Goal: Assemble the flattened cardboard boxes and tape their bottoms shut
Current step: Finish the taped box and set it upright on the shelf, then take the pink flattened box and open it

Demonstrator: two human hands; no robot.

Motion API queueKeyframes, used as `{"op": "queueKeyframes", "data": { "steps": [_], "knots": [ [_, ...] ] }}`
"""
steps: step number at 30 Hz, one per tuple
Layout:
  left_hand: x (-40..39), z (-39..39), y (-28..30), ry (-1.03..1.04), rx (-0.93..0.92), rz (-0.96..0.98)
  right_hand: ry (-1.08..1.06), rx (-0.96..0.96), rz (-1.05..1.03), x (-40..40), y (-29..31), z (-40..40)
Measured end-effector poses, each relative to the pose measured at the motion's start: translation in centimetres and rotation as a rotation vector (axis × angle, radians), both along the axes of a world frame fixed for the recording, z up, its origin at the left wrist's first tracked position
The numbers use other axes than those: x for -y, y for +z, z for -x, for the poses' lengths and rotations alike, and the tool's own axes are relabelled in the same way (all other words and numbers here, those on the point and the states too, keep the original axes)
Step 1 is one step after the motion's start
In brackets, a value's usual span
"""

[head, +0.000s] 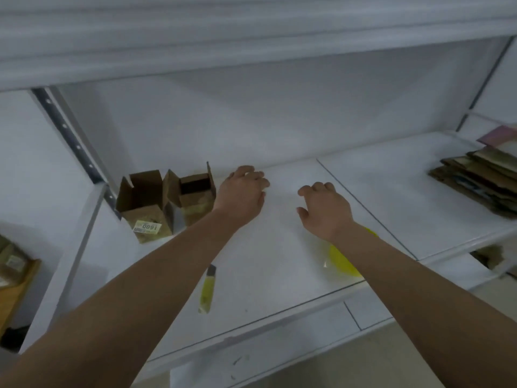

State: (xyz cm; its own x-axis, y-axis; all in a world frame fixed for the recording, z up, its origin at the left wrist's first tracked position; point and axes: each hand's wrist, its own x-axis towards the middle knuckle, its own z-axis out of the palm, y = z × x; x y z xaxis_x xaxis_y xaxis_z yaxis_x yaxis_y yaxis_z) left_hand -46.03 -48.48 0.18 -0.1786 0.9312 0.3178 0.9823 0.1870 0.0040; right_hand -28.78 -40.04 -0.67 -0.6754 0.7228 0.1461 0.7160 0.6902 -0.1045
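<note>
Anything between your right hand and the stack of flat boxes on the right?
Nothing visible does. The right hand hangs empty over the white shelf, and only bare shelf lies between it and the flat boxes.

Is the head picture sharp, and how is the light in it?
Head view: soft overall, with motion blur on the upper shelf edge; straight shelf lines bow from the wide lens; light is dim and even, without glare; the box label stays partly readable; both hands look slightly smeared.
</note>
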Motion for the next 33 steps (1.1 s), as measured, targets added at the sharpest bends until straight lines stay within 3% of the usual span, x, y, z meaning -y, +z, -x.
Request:
{"op": "queueKeyframes", "data": {
  "steps": [11, 23, 33],
  "knots": [
    [-14.0, -15.8, 6.1, -0.288, -0.181, -0.036, -0.189, -0.069, -0.124, -9.2, 4.6, -13.6],
    [-33.5, -39.5, 4.2, -0.408, -0.153, -0.026, -0.408, -0.064, -0.086, -25.9, 4.5, -37.6],
    [-42.2, -45.0, 1.0, -0.372, -0.067, 0.083, -0.521, -0.134, 0.073, -32.8, 0.2, -45.1]
  ]
}}
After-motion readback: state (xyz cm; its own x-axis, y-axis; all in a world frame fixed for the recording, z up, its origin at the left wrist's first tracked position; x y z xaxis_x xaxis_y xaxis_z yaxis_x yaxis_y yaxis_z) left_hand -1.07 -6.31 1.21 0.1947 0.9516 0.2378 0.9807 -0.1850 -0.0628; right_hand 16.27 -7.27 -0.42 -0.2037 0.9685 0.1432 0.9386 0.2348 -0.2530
